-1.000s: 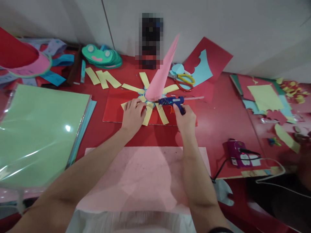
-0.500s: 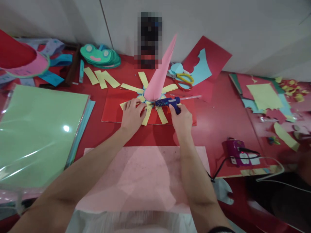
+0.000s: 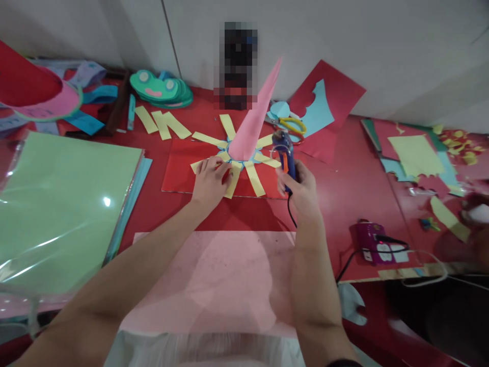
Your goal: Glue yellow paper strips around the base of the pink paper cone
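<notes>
A tall pink paper cone [image 3: 252, 125] stands tilted, its tip up and to the right, among yellow paper strips [image 3: 254, 178] that fan out round its base. Blue paper edging shows between cone and strips. They lie on a red board [image 3: 178, 168]. With its fingers bent at the near left strips, my left hand [image 3: 210, 181] appears to pinch one; its fingertips are partly hidden. My right hand [image 3: 301, 186] is wrapped round the handle of a blue glue gun [image 3: 288, 163] with an orange trigger, held upright right of the cone.
Yellow-handled scissors [image 3: 292, 125] lie behind the cone. Loose yellow strips [image 3: 162, 125] and green frog faces [image 3: 160, 89] are at the back left. Packed green paper [image 3: 72, 209] lies left. A purple power adapter [image 3: 376, 244] with cables sits right, near another person's hand [image 3: 477, 214].
My right hand has drawn the glue gun away from the strips, to the right, and turned it upright. My left hand stays at the strips.
</notes>
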